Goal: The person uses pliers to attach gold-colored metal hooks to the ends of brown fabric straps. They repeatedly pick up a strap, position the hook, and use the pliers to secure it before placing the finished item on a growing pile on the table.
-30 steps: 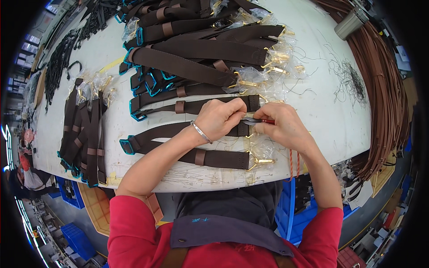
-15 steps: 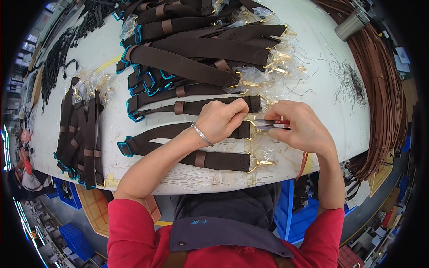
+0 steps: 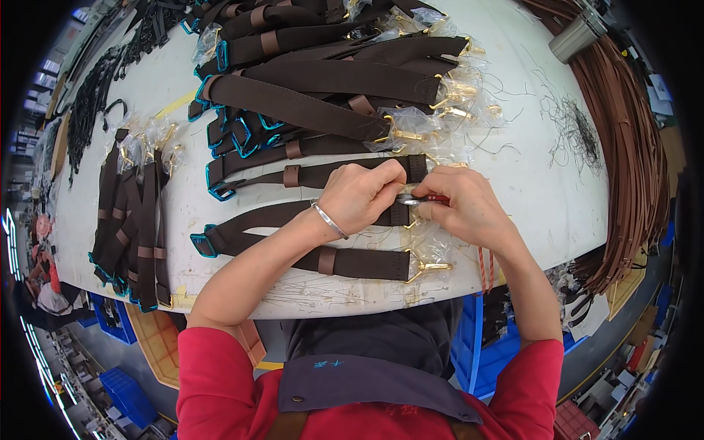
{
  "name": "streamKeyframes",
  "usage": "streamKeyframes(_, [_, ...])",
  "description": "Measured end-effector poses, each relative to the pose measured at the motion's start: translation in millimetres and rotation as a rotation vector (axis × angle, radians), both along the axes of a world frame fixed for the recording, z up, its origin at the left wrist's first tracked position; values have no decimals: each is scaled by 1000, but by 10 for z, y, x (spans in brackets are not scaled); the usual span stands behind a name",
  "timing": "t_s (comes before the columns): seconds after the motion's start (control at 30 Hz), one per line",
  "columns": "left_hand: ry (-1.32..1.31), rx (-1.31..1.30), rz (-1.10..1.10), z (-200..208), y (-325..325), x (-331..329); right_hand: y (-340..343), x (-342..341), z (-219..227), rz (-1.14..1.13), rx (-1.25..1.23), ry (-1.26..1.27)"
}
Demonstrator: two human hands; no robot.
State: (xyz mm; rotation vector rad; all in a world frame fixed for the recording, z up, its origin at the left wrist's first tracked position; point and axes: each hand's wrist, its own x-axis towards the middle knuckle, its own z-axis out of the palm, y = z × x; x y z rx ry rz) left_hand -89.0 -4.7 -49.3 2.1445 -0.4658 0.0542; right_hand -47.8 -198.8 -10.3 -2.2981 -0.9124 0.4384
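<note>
My right hand [image 3: 468, 202] is closed around small thread snips [image 3: 408, 199] with red on the handle. Their metal blades lie over the hook end of a dark brown webbing strap [image 3: 268, 214]. Just left of the blades my left hand [image 3: 358, 194] is closed in a pinch above the same strap; whatever it pinches is hidden. This strap has a blue-wrapped buckle [image 3: 204, 245] at its left end. Nearer me lies another strap end [image 3: 374, 265] with a gold snap hook [image 3: 429, 267] in clear plastic. One more strap [image 3: 323, 176] runs just beyond my hands.
A heap of similar straps [image 3: 315, 103] covers the table's far middle. A smaller bundle [image 3: 150, 220] lies left. Cut threads [image 3: 576, 136] are piled on the right, by long brown strips [image 3: 631, 161] and a metal cup [image 3: 578, 38]. Blue bins [image 3: 499, 363] stand below the table edge.
My right hand has shifted slightly left, bringing the snips' blades from beside the hook onto the strap's end, near my left fingers. My left hand has barely moved.
</note>
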Motion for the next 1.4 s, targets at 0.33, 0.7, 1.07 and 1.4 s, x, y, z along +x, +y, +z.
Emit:
streamKeyframes(0.33, [22, 0, 4, 16, -5, -6, -9, -37, -15, -40, 44, 28])
streamKeyframes(0.7, [147, -59, 37, -1, 8, 8, 4, -21, 6, 16, 11, -22])
streamKeyframes(1.07, [182, -80, 37, 39, 18, -11, -1, 25, -27, 68, 43, -8])
streamKeyframes(1.4, [196, -70, 31, 65, 23, -15, 58, -12, -41, 10, 34, 4])
